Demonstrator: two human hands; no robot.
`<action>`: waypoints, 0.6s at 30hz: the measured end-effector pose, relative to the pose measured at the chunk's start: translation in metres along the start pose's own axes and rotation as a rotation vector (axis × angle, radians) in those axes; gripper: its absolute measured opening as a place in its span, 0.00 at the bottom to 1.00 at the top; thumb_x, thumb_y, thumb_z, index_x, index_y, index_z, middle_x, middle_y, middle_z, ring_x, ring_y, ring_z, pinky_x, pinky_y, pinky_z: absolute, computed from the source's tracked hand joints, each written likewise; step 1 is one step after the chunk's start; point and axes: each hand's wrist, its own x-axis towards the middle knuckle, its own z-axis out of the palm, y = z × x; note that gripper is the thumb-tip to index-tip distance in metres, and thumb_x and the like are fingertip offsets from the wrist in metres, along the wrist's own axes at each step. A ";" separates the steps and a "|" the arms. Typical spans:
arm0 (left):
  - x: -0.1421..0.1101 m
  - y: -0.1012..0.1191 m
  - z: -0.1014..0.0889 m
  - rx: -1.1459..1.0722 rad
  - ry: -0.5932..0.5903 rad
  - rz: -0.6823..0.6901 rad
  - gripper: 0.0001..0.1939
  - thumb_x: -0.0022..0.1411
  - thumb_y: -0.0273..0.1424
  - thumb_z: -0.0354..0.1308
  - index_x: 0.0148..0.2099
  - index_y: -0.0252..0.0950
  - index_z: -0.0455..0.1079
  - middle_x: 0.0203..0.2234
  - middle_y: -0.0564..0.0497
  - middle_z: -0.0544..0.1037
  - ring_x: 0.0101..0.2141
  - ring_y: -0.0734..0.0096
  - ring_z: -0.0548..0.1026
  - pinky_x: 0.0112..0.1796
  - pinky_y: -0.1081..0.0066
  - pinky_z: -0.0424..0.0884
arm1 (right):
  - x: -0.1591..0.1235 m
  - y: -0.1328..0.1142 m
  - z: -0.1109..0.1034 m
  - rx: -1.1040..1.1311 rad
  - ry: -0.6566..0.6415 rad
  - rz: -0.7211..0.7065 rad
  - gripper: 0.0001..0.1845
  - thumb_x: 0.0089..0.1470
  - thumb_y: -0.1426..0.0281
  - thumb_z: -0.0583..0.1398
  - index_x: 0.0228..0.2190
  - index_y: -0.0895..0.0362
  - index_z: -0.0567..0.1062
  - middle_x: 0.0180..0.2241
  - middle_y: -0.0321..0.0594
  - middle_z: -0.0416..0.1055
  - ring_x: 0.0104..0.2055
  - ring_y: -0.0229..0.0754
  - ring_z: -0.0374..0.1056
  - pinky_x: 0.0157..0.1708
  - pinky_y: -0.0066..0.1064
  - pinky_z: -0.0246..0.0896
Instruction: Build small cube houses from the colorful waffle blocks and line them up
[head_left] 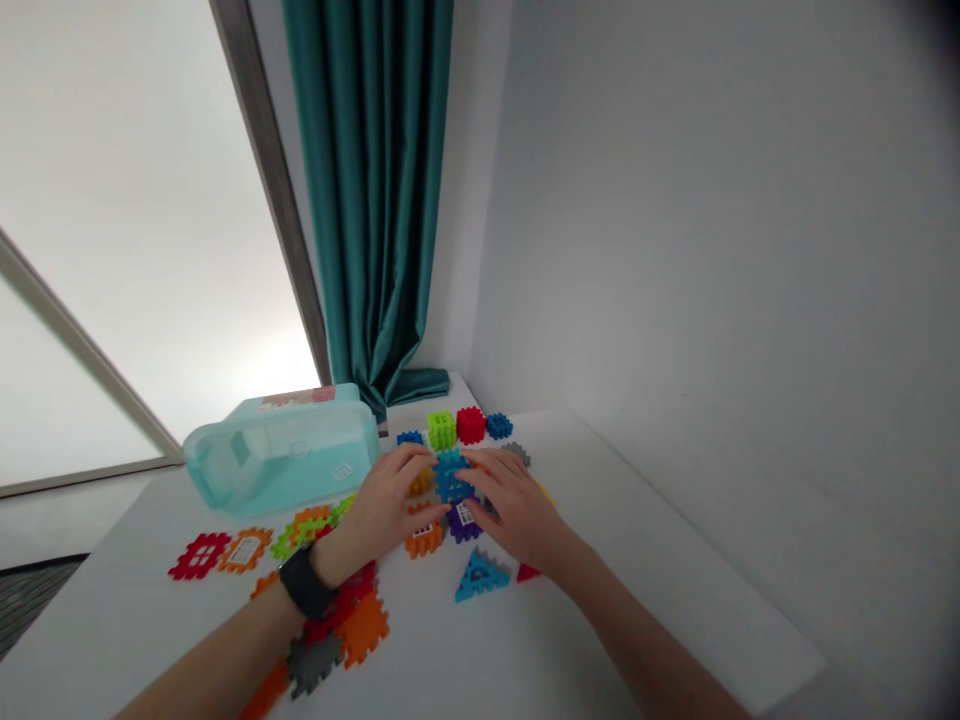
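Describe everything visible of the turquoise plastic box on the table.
The translucent pale turquoise plastic box lies lengthwise on the white table, rounded at its corners, with a small white sticker low on its side and a red-patterned label along its top edge. The person's left hand is beside its right end; contact is unclear.

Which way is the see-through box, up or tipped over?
Tipped over: the translucent aqua plastic box lies lengthwise on its side on the white table.
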 end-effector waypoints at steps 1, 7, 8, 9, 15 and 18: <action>0.005 0.000 0.004 -0.014 -0.009 -0.005 0.23 0.60 0.37 0.68 0.54 0.40 0.67 0.50 0.43 0.72 0.49 0.54 0.73 0.50 0.55 0.73 | -0.001 0.005 -0.001 0.015 0.002 0.013 0.18 0.60 0.75 0.58 0.51 0.53 0.72 0.56 0.49 0.71 0.59 0.53 0.65 0.59 0.53 0.62; 0.029 0.002 0.026 -0.108 -0.060 -0.055 0.20 0.62 0.39 0.65 0.54 0.41 0.68 0.49 0.45 0.71 0.50 0.56 0.73 0.51 0.55 0.72 | -0.012 0.035 0.001 0.100 0.010 0.070 0.18 0.59 0.75 0.58 0.51 0.53 0.72 0.58 0.49 0.69 0.62 0.51 0.63 0.61 0.50 0.61; 0.033 0.002 0.029 -0.108 -0.071 -0.064 0.20 0.62 0.39 0.65 0.54 0.41 0.68 0.49 0.45 0.71 0.50 0.56 0.73 0.51 0.54 0.72 | -0.013 0.040 0.002 0.110 0.013 0.080 0.19 0.59 0.75 0.58 0.51 0.53 0.72 0.58 0.49 0.69 0.62 0.51 0.64 0.61 0.50 0.61; 0.035 0.001 0.032 -0.103 -0.081 -0.072 0.21 0.62 0.39 0.65 0.54 0.41 0.68 0.50 0.44 0.71 0.50 0.55 0.73 0.51 0.53 0.72 | -0.014 0.045 0.003 0.121 0.016 0.089 0.19 0.58 0.75 0.59 0.51 0.53 0.72 0.57 0.49 0.70 0.61 0.51 0.64 0.60 0.50 0.61; 0.042 -0.005 0.042 -0.128 -0.120 -0.072 0.21 0.66 0.37 0.59 0.59 0.39 0.64 0.52 0.42 0.69 0.51 0.55 0.73 0.52 0.52 0.73 | -0.009 0.092 0.006 0.206 0.053 0.118 0.22 0.51 0.79 0.59 0.48 0.53 0.72 0.55 0.48 0.72 0.59 0.50 0.67 0.59 0.51 0.62; 0.041 -0.007 0.042 -0.120 -0.115 -0.069 0.19 0.67 0.36 0.57 0.59 0.40 0.64 0.53 0.43 0.69 0.52 0.55 0.73 0.53 0.52 0.73 | -0.006 0.123 0.010 0.234 0.047 0.159 0.21 0.50 0.79 0.60 0.46 0.54 0.73 0.53 0.48 0.73 0.58 0.50 0.66 0.59 0.51 0.61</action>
